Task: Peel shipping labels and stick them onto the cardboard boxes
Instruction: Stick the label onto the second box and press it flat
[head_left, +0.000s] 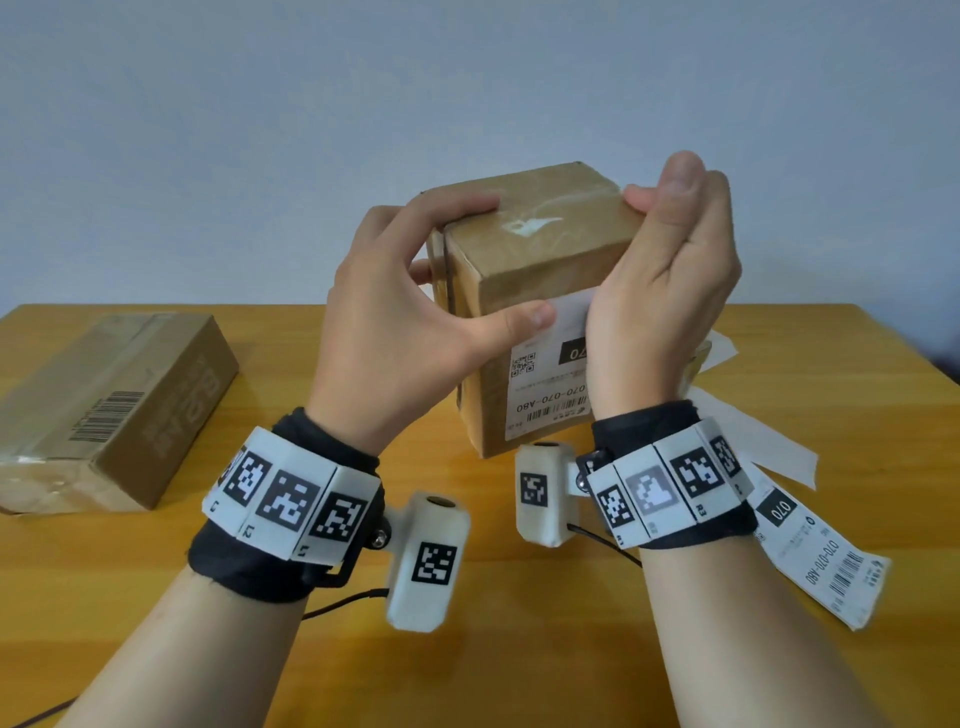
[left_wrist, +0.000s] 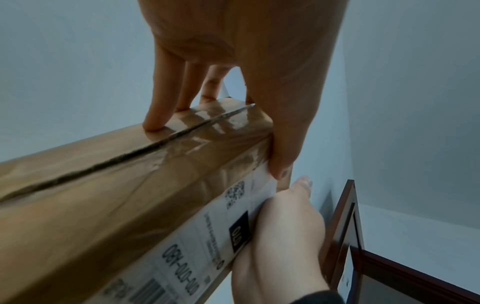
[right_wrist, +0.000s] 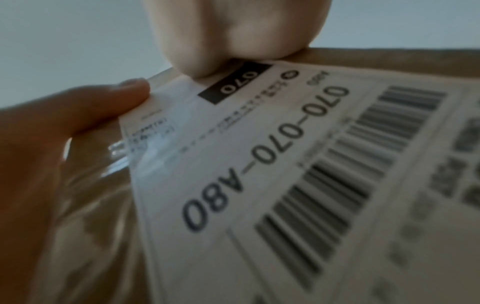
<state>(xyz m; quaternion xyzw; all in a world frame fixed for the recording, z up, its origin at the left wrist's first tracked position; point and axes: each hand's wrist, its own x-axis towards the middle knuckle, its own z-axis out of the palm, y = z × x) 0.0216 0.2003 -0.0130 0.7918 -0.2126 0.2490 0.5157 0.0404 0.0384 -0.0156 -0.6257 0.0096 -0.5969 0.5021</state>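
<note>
A person's left hand (head_left: 395, 312), centre-left of the head view, clamps a cardboard box (head_left: 524, 270) held above a wooden table (head_left: 311, 649), fingers curled over its top and thumb pressing the upper left corner of a white shipping label (head_left: 545, 384) on the near face; at centre-right, the right hand (head_left: 670, 291) bears its palm on the label's right side, fingers curled together over the box's top edge. The left wrist view shows the thumb (left_wrist: 280, 164) pinning the label's corner at the box edge. The label looks largely stuck down, and the risks lie in the smoothing: uneven pressure could trap a crease or bubble, a corner near the edge could lift where glossy packing tape crosses the box, and a box held in the air could twist or slip if either grip eases. At the far left of the frame a second box (head_left: 109, 410) with a printed barcode lies flat on the table, with no white label visible on the faces shown. At lower right another label (head_left: 826, 566) lies by the right wrist, beside what appear to be white backing sheets (head_left: 769, 447). The table is yellow-orange wood; behind it stands a plain pale blue-grey wall (head_left: 260, 130).
</note>
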